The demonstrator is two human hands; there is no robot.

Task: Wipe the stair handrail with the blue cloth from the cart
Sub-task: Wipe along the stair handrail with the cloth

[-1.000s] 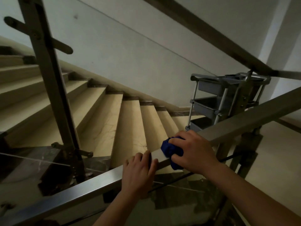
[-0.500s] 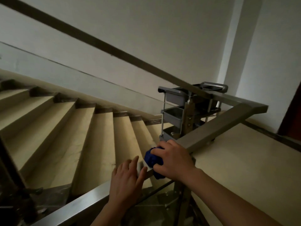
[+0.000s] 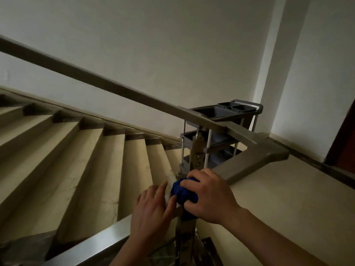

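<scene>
Resting flat with fingers spread on the steel handrail (image 3: 99,235), the left hand (image 3: 151,212) lies just beside the right hand (image 3: 209,196), which clamps the bunched blue cloth (image 3: 182,191) against the rail, the grey cart (image 3: 221,135) standing beyond.

- Most of the blue cloth (image 3: 181,191) is covered by the right hand (image 3: 208,196); only a bunched part shows at the fingers (image 3: 189,182), and a dark bit hangs below the rail.
- The handrail (image 3: 107,235) passes out of sight beneath both hands and runs off the bottom edge.
- The left hand (image 3: 151,214) is motion-blurred at its fingertips; a pale smear beside it cannot be identified.
- The cart (image 3: 238,110) is partly hidden behind the upper rail (image 3: 107,85) and a post (image 3: 197,150); its lower shelves' contents cannot be made out.
- Both forearms are cut off by the bottom edge.
</scene>
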